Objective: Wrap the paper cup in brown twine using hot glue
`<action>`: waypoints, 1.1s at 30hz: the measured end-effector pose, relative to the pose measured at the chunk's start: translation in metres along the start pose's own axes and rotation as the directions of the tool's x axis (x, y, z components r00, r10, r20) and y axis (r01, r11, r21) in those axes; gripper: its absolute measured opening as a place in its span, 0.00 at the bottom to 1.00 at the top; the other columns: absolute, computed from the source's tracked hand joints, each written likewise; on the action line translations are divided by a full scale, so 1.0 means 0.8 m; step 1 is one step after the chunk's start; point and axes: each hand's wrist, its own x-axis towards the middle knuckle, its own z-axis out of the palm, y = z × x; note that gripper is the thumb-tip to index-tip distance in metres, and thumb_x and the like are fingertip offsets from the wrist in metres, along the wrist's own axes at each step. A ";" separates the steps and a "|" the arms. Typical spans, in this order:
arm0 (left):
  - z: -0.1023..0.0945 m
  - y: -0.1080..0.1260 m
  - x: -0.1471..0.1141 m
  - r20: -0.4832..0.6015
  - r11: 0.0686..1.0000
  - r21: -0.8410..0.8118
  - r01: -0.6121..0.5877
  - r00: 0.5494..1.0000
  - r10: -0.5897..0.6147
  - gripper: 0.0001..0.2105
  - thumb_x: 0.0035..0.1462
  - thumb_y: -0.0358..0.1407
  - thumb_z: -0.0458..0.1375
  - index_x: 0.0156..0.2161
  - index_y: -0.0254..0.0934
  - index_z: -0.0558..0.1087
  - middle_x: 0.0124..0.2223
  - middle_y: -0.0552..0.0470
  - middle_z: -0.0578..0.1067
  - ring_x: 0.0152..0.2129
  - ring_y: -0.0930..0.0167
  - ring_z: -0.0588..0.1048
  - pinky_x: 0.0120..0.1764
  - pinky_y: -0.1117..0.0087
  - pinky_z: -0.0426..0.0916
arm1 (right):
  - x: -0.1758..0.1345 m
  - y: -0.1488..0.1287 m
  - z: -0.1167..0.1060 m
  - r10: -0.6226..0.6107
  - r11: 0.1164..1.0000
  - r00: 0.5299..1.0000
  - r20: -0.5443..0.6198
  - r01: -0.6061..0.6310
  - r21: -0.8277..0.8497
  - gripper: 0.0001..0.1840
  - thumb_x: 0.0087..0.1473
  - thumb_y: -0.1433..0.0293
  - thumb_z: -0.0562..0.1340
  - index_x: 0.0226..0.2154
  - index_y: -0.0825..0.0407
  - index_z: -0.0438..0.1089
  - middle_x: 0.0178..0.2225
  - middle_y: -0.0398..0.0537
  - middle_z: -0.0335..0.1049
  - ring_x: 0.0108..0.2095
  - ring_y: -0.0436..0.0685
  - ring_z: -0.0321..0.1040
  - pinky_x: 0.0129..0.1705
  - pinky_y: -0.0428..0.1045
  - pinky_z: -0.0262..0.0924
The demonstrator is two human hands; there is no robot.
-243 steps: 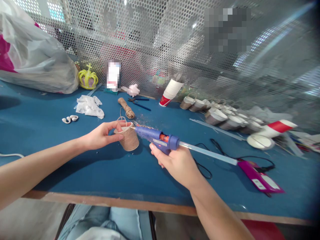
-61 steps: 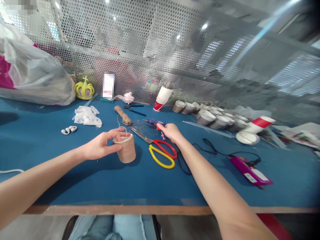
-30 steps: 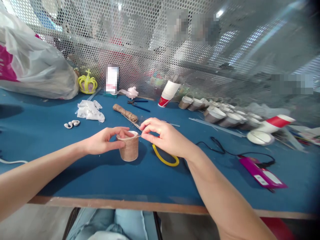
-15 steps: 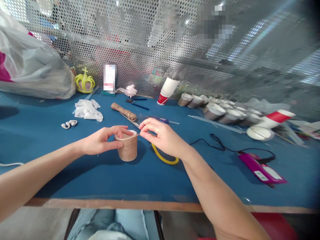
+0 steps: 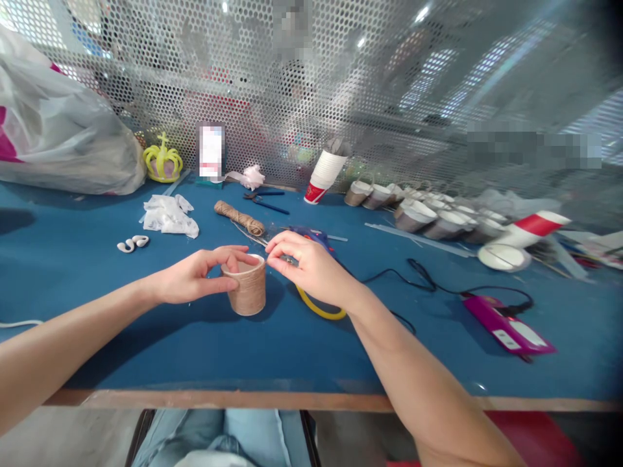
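Observation:
A small paper cup [image 5: 248, 295] wrapped in brown twine stands upright on the blue table. My left hand [image 5: 202, 275] grips its rim, thumb outside and fingers over the inside. At the cup's right edge, my right hand [image 5: 306, 266] pinches the thin twine, which runs back toward a twine roll [image 5: 239, 218]. Beneath and beside the right hand lie scissors with a yellow handle [image 5: 321, 310], partly covered by it. A blue glue gun [image 5: 311, 235] shows just behind the hand.
Pliers [image 5: 267, 201], white crumpled plastic [image 5: 170, 215] and earbuds [image 5: 133, 243] lie behind and left. Stacked paper cups [image 5: 326, 172] lean at the mesh wall. Several twine-wrapped cups [image 5: 413, 214] sit back right. A purple power strip [image 5: 509, 327] with a black cable lies right.
My right hand has shifted slightly left, closer to the cup's rim, with the twine. More of the blue glue gun shows behind it. The left hand keeps its hold on the cup.

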 end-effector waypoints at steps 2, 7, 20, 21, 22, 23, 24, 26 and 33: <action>0.000 -0.001 0.000 0.005 1.000 -0.005 -0.003 1.000 0.003 0.05 0.56 0.31 0.53 0.29 0.37 0.61 0.56 0.45 0.66 0.60 0.65 0.52 0.58 0.57 0.50 | 0.001 -0.001 0.001 0.006 1.000 1.000 0.000 -0.006 0.012 0.07 0.54 0.74 0.56 0.25 0.53 0.65 0.35 0.49 0.67 0.38 0.52 0.65 0.42 0.50 0.60; -0.003 -0.006 0.001 -0.009 1.000 -0.012 -0.003 1.000 0.003 0.03 0.56 0.31 0.53 0.31 0.36 0.63 0.58 0.45 0.64 0.60 0.65 0.52 0.58 0.57 0.48 | 0.001 0.000 0.003 0.046 0.998 0.999 -0.014 -0.045 0.039 0.06 0.53 0.73 0.58 0.25 0.53 0.65 0.34 0.49 0.68 0.36 0.52 0.65 0.42 0.50 0.60; -0.013 -0.012 0.001 0.004 0.999 -0.025 0.031 1.000 -0.030 0.05 0.55 0.36 0.54 0.32 0.36 0.64 0.61 0.44 0.58 0.59 0.61 0.53 0.58 0.56 0.49 | -0.005 -0.009 0.005 0.060 0.981 0.995 0.075 -0.073 0.178 0.05 0.52 0.75 0.58 0.34 0.51 0.66 0.46 0.50 0.64 0.48 0.53 0.62 0.50 0.52 0.57; -0.013 -0.012 0.001 -0.002 0.999 -0.016 0.031 1.000 -0.031 0.06 0.55 0.36 0.55 0.32 0.36 0.64 0.61 0.43 0.59 0.59 0.61 0.53 0.57 0.56 0.49 | -0.005 -0.010 0.006 0.068 0.980 0.995 0.079 -0.082 0.180 0.05 0.51 0.75 0.58 0.33 0.51 0.66 0.46 0.50 0.64 0.48 0.53 0.62 0.50 0.52 0.57; -0.012 -0.011 0.001 -0.011 1.000 0.001 0.030 0.999 -0.030 0.06 0.54 0.36 0.56 0.32 0.36 0.64 0.60 0.43 0.59 0.59 0.61 0.54 0.57 0.55 0.49 | -0.005 -0.012 0.007 0.075 0.980 0.994 0.078 -0.088 0.180 0.05 0.51 0.75 0.58 0.33 0.51 0.66 0.46 0.50 0.64 0.48 0.53 0.62 0.50 0.52 0.58; -0.011 -0.010 0.001 -0.025 0.999 0.025 0.030 0.999 -0.029 0.07 0.53 0.36 0.57 0.33 0.36 0.64 0.60 0.43 0.60 0.59 0.61 0.54 0.57 0.55 0.49 | -0.005 -0.014 0.009 0.078 0.980 0.994 0.072 -0.090 0.178 0.04 0.52 0.75 0.58 0.32 0.51 0.66 0.46 0.51 0.63 0.48 0.53 0.62 0.50 0.52 0.58; -0.010 -0.009 0.001 -0.043 0.998 0.055 0.029 0.999 -0.027 0.07 0.52 0.36 0.57 0.33 0.36 0.64 0.60 0.43 0.60 0.59 0.60 0.53 0.57 0.54 0.49 | -0.005 -0.017 0.010 0.078 0.981 0.995 0.060 -0.087 0.174 0.04 0.52 0.75 0.58 0.32 0.51 0.66 0.46 0.51 0.63 0.48 0.53 0.63 0.50 0.52 0.58; -0.006 -0.004 0.001 -0.090 0.992 0.124 0.032 0.996 -0.021 0.08 0.50 0.36 0.59 0.34 0.36 0.64 0.58 0.42 0.61 0.59 0.60 0.52 0.57 0.53 0.49 | -0.004 -0.022 0.014 0.071 0.985 0.997 0.030 -0.075 0.155 0.04 0.51 0.75 0.59 0.32 0.51 0.65 0.46 0.51 0.64 0.48 0.54 0.62 0.50 0.53 0.58; 0.001 0.002 0.001 -0.172 0.983 0.183 0.004 0.985 0.028 0.06 0.52 0.37 0.56 0.30 0.35 0.66 0.53 0.41 0.67 0.58 0.59 0.54 0.56 0.55 0.53 | -0.002 -0.035 0.025 0.030 0.994 1.000 -0.002 -0.030 0.110 0.07 0.49 0.74 0.61 0.35 0.52 0.66 0.46 0.52 0.64 0.51 0.55 0.60 0.52 0.53 0.57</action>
